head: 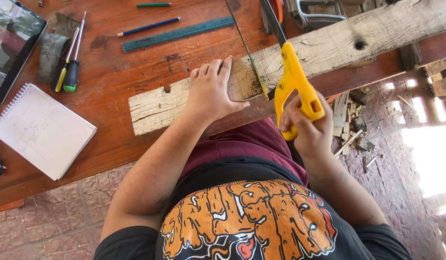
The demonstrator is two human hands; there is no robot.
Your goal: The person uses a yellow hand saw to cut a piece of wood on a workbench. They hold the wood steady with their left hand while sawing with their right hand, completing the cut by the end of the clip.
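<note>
Head view. The saw blade [247, 53] runs from the yellow handle toward the top edge, where its far end is cut off; its teeth are too fine to make out. The right hand [307, 130] is wrapped tight around the yellow saw handle [295, 86], right of centre; the handle hides the fingertips. The left hand [211, 91] lies flat, fingers together and thumb spread, pressing on the weathered plank [329, 48]. The plank crosses the red-brown workbench [112, 82] from centre to upper right, its right end cut off.

At left lie a spiral notebook [42, 130] with faint, unreadable pencil marks, two screwdrivers [69, 67] and a tablet [13, 41], partly cropped. A green ruler [177, 33] and a blue pencil [148, 27] lie at upper centre. Wood offcuts [350, 125] litter the brick floor at right.
</note>
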